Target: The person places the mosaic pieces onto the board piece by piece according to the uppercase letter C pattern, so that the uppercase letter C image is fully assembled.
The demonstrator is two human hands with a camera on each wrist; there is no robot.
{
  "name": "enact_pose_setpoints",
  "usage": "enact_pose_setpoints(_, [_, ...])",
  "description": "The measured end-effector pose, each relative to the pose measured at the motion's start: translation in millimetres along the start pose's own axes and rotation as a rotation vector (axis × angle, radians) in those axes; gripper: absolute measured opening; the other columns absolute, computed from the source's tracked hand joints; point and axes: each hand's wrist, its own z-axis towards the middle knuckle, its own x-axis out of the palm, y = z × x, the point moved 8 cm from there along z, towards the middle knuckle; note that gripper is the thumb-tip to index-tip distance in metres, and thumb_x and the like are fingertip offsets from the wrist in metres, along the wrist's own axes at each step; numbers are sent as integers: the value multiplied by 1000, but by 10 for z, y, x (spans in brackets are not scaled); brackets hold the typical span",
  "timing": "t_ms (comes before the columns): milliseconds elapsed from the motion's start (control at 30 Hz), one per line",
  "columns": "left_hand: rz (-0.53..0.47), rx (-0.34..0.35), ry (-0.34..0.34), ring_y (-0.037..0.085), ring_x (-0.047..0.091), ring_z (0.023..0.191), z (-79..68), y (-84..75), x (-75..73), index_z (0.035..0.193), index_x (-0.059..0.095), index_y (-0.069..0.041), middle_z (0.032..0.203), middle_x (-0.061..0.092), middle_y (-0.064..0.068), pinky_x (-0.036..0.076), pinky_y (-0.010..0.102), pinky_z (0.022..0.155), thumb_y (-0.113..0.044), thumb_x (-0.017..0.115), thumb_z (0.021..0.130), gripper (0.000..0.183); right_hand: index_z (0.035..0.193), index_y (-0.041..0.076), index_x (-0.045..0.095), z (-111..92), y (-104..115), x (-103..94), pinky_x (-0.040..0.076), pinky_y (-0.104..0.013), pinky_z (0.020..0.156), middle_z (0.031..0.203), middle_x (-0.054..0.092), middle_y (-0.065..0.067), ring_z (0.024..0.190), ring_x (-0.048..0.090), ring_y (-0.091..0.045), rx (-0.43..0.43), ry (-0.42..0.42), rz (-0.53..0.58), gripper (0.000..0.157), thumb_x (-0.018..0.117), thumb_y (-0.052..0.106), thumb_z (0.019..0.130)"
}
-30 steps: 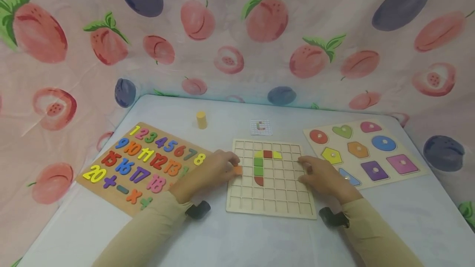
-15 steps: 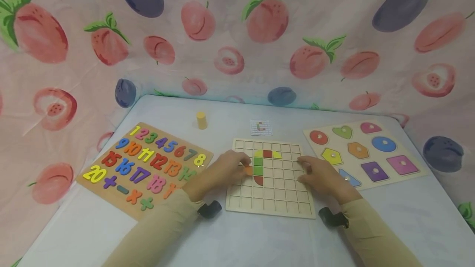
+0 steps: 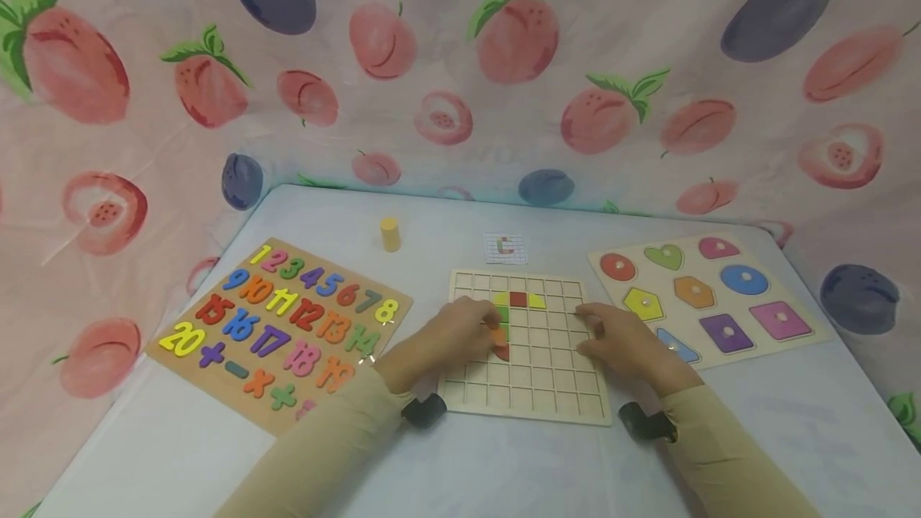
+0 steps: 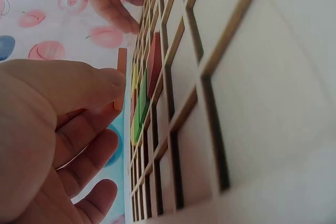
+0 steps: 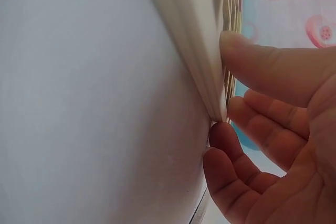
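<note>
My left hand [image 3: 460, 332] pinches a thin orange tile [image 4: 122, 59] between thumb and fingers, just above the wooden grid board [image 3: 547, 382]. Seen from the left wrist, a narrow gap separates this tile from the board. Laid in the grid are a red square tile [image 3: 518, 299], a yellow rounded tile [image 3: 536, 301] on its right, another yellow one on its left, and green tiles [image 3: 504, 314] below. A red rounded tile [image 3: 504, 354] ends that column, partly hidden by the left hand. My right hand [image 3: 622, 338] rests its thumb and fingertips along the board's right edge.
A number board [image 3: 237, 370] lies at left, partly under the left forearm. At right is a shape puzzle board [image 3: 691, 326] with knobbed pieces. Behind the grid stand a small pattern card [image 3: 506, 248] and a yellow cylinder [image 3: 390, 235]. A fruit-print curtain [image 3: 460, 38] borders the table.
My left hand has carried the orange tile rightward, from the board's left edge to the column of green and red tiles. The right hand has stayed at the right edge.
</note>
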Motion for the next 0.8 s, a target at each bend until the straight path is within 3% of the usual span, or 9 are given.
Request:
enact_pose_setpoints(167, [39, 45, -9, 15, 56, 100, 11, -95, 39, 120, 69, -10, 108, 68, -2, 48, 30, 89, -14, 73, 88, 32, 142, 4, 53, 5, 1, 3, 44, -58, 100, 136, 56, -23, 111, 57, -35, -4, 5, -10, 61, 76, 16, 87])
enact_pose_setpoints(567, [42, 37, 28, 12, 55, 102, 39, -133, 171, 123, 67, -12, 109, 65, -5, 48, 30, 90, -18, 72, 92, 32, 142, 5, 53, 30, -20, -10, 39, -60, 104, 141, 52, -22, 121, 51, -38, -1, 4, 1, 60, 75, 16, 88])
enact_pose_setpoints(800, [46, 43, 24, 12, 56, 101, 36, -164, 175, 124, 67, -12, 109, 65, -5, 48, 31, 91, -17, 71, 93, 32, 143, 5, 52, 35, -19, -15, 37, -60, 106, 142, 51, -22, 127, 49, -40, -6, 10, 7, 60, 75, 16, 88])
